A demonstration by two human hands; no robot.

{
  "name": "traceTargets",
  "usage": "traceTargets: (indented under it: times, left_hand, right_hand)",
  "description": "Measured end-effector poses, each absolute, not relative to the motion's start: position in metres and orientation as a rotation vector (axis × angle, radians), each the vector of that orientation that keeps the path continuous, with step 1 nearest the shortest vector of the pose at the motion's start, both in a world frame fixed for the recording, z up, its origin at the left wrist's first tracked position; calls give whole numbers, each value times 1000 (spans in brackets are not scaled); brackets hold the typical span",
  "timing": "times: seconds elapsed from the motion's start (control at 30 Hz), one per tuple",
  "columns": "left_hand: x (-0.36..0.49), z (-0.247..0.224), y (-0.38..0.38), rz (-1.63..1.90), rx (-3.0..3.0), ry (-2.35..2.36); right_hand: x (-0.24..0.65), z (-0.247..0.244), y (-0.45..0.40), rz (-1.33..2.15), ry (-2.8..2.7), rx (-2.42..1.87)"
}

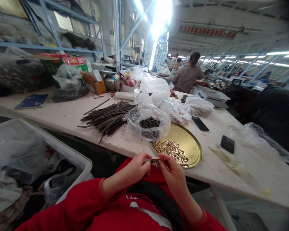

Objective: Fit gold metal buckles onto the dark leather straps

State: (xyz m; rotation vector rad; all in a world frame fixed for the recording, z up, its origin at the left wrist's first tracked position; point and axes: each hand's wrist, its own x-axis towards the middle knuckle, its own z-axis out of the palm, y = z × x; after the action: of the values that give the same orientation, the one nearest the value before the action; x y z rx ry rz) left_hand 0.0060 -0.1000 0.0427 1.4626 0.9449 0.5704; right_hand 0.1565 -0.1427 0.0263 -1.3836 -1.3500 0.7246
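My left hand (141,164) and my right hand (169,166) meet just in front of the table edge, over my lap. Their fingers pinch a small dark strip piece (155,161) between them; whether a metal part is on it is too small to tell. Right behind them, a round gold tray (194,144) holds a heap of small gold buckles (170,149). An open clear plastic bag (162,114) with small dark pieces (149,123) stands against the tray's left rim. Further left, a pile of long dark strips (110,118) lies on the table.
Two phones (200,123) (227,144) lie right of the tray on the white table (135,146). Filled bags and a small orange box (96,84) line its back. A white bin (84,170) stands at the lower left. A person (188,77) sits further back.
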Motion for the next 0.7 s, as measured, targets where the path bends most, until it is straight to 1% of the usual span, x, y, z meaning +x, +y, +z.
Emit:
traceTargets:
  times: [0.23, 0.4, 0.5, 0.57, 0.63, 0.7]
  left_hand:
    - [5, 47, -101, 586, 1640, 653]
    - [2, 36, -81, 569, 1530, 647]
    - [0, 26, -58, 579, 1449, 680]
    - [-1, 20, -39, 578, 1395, 702]
    - [0, 16, -19, 585, 1341, 728]
    - [3, 14, 1, 582, 1292, 755]
  right_hand:
    - [160, 35, -135, 1358, -892, -1111]
    - [148, 24, -114, 1503, -644, -1112]
    - [143, 20, -91, 1529, -650, -1155]
    - [148, 18, -69, 1498, -785, -1227]
    - [163, 17, -40, 1330, -1019, -1347]
    - [183, 16, -4, 1020, -1268, -1482]
